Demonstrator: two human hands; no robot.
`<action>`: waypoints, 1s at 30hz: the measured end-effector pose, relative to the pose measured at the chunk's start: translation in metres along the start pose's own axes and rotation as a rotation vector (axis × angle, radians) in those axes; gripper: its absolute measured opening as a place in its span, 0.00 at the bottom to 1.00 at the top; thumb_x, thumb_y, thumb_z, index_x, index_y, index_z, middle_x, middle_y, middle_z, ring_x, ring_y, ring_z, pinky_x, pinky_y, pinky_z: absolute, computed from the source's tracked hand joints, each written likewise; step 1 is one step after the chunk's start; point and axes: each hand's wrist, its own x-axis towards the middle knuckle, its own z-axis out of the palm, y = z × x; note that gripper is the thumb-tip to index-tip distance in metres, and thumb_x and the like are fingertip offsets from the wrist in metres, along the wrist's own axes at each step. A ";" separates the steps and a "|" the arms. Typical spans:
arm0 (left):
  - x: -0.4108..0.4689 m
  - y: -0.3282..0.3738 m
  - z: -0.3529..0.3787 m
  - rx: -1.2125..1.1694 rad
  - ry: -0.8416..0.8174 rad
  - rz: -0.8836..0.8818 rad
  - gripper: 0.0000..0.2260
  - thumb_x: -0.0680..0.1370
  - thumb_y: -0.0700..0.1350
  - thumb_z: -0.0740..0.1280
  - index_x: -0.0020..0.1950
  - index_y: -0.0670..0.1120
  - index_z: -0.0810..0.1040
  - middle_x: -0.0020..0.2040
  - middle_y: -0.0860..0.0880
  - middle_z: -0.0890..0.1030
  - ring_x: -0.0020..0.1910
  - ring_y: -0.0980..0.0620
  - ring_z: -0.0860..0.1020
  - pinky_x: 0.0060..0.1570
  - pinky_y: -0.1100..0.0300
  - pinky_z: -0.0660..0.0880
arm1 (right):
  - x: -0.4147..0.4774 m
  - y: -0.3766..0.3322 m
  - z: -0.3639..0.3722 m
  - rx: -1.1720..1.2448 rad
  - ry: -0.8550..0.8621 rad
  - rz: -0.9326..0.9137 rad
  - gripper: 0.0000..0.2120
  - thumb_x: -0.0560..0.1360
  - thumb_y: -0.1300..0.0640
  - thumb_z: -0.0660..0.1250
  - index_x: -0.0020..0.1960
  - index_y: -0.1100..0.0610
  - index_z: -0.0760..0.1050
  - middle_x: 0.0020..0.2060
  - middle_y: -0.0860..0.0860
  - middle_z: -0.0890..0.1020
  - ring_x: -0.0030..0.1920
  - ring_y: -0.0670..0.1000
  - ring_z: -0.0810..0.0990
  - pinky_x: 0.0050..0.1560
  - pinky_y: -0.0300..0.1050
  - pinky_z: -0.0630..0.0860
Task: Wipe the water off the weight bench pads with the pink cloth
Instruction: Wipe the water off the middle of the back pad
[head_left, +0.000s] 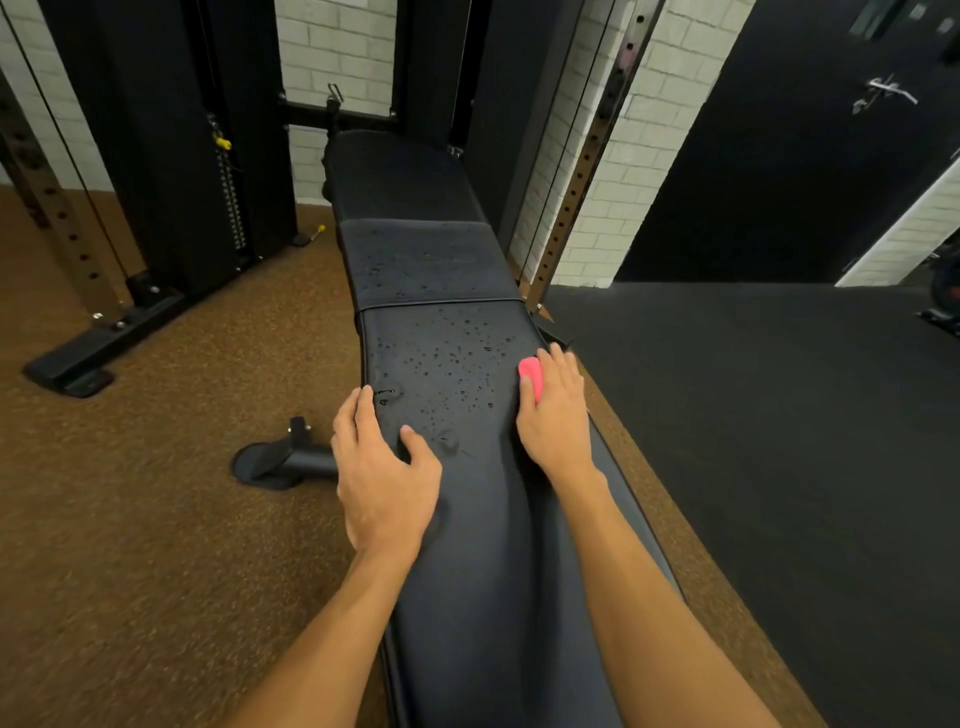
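Observation:
A black weight bench (467, 545) runs from the bottom of the view away to the far wall, in three pads. Water droplets (447, 358) speckle the near pad's far half and the middle pad (426, 260). My right hand (558, 415) lies at the near pad's right edge, pressing down on the pink cloth (531, 376), of which only a small corner shows under the fingers. My left hand (382, 467) rests on the pad's left edge, fingers draped over the side and thumb on top.
The bench's foot bar with its round cap (275, 462) sticks out on the brown floor at left. A cable machine with a weight stack (228, 208) stands behind left, a perforated rack upright (576, 187) behind right. Black rubber flooring (779, 415) lies right.

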 end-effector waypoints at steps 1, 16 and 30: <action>0.001 -0.001 -0.001 -0.024 0.003 -0.006 0.28 0.82 0.46 0.66 0.82 0.49 0.65 0.79 0.54 0.64 0.78 0.50 0.66 0.70 0.50 0.69 | -0.001 -0.006 0.003 0.003 -0.017 -0.052 0.26 0.90 0.49 0.53 0.85 0.57 0.59 0.86 0.52 0.56 0.86 0.52 0.48 0.86 0.52 0.43; 0.005 -0.009 0.000 -0.110 -0.017 -0.106 0.29 0.82 0.47 0.67 0.83 0.50 0.65 0.78 0.51 0.69 0.77 0.50 0.67 0.70 0.61 0.60 | -0.039 -0.009 0.000 -0.014 -0.145 -0.275 0.25 0.90 0.47 0.55 0.85 0.53 0.61 0.86 0.45 0.57 0.86 0.44 0.44 0.85 0.45 0.41; 0.010 -0.015 -0.002 -0.197 -0.009 -0.090 0.27 0.82 0.43 0.68 0.82 0.48 0.68 0.78 0.49 0.72 0.78 0.51 0.67 0.75 0.63 0.59 | -0.085 -0.012 -0.002 -0.031 -0.182 -0.402 0.26 0.90 0.49 0.56 0.85 0.54 0.59 0.86 0.45 0.56 0.86 0.44 0.44 0.85 0.46 0.41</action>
